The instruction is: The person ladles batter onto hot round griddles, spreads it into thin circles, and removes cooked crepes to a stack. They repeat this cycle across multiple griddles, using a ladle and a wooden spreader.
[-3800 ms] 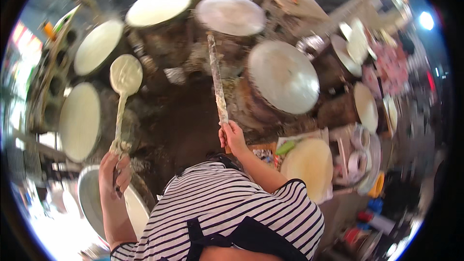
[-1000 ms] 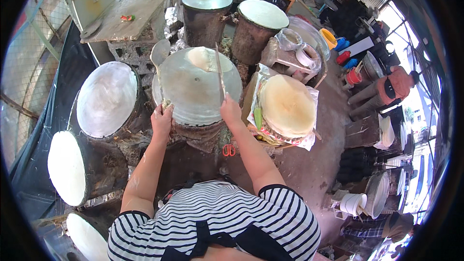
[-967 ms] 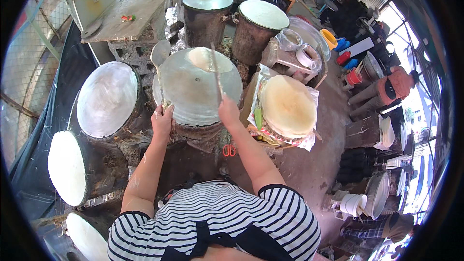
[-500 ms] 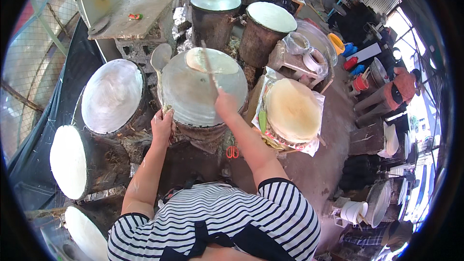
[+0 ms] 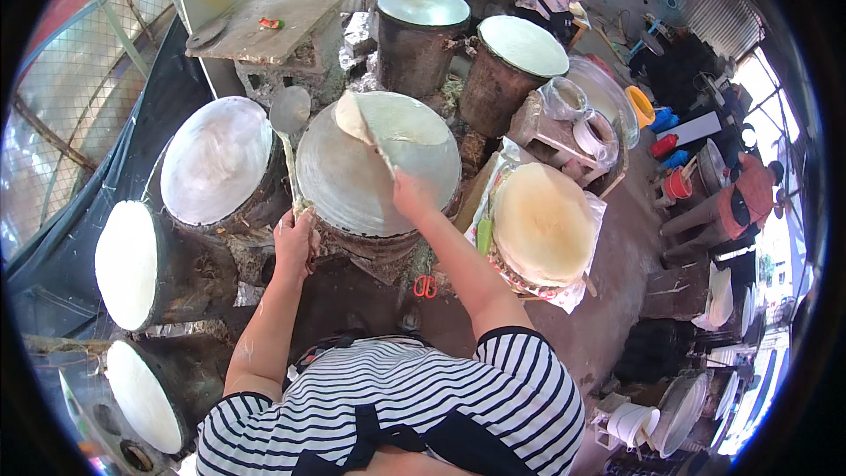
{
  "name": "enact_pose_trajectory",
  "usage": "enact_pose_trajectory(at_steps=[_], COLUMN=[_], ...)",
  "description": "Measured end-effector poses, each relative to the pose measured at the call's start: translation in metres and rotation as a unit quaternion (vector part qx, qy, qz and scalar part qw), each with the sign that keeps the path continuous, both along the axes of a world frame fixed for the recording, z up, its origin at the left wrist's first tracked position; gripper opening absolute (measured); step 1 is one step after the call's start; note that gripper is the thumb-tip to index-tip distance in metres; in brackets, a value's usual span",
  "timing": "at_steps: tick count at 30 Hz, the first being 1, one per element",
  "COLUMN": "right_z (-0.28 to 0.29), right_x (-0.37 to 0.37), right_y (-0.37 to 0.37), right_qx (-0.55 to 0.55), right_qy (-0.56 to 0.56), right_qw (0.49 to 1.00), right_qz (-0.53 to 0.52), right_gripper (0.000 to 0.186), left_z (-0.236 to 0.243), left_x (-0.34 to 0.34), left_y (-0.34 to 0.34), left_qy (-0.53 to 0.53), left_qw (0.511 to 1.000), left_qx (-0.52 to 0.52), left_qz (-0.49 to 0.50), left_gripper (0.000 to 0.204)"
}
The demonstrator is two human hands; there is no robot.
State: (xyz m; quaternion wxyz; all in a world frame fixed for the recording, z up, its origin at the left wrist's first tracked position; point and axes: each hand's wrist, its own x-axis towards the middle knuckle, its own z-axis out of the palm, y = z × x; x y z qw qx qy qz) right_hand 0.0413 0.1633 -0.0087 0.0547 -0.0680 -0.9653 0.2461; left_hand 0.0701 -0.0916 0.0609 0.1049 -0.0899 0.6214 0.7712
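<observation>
In front of me is a round grey griddle (image 5: 344, 194) on top of a dark drum. A thin pale round of batter (image 5: 410, 121) covers its far part, with the left edge raised as a flap. My right hand (image 5: 414, 197), closed over the griddle's right side, grips a thin wooden stick (image 5: 384, 157) whose far end meets that flap. At the griddle's near left rim, my left hand (image 5: 294, 245) is wrapped round the handle of a long ladle (image 5: 290, 111). The ladle's round bowl points away from me, left of the griddle.
A stack of thin round pancakes (image 5: 544, 224) on patterned sheeting stands at right, with a green leaf-like strip (image 5: 484, 236) beside it. More drums with pale round tops (image 5: 217, 159) surround me. Red-handled scissors (image 5: 425, 286) hang below. A person (image 5: 738, 198) stands far right.
My right hand and the stick have dropped toward me over the griddle, and the batter's left edge is now lifted. The ladle stays in my left hand. The whole view has shifted slightly.
</observation>
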Motion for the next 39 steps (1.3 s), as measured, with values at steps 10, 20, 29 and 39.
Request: enact_pose_trajectory(at_steps=[10, 20, 29, 39], right_z=[-0.002, -0.030, 0.031, 0.024], right_x=[-0.022, -0.008, -0.024, -0.095], right_y=[0.042, 0.085, 0.100, 0.109], right_qx=[-0.042, -0.141, -0.190, -0.178], right_qy=[-0.029, 0.017, -0.239, -0.258], right_qw=[0.999, 0.977, 0.926, 0.909], right_qz=[0.008, 0.161, 0.224, 0.276], right_gripper=[0.034, 0.036, 0.034, 0.040], left_z=[0.008, 0.012, 0.020, 0.020], left_x=[0.027, 0.034, 0.027, 0.059], left_y=[0.005, -0.015, -0.025, -0.028], left_qy=[-0.004, -0.018, -0.033, -0.044], left_qw=[0.999, 0.995, 0.991, 0.983], left_qx=[0.016, 0.017, 0.012, -0.002], left_qz=[0.050, 0.099, 0.130, 0.180], left_gripper=[0.015, 0.012, 0.013, 0.013])
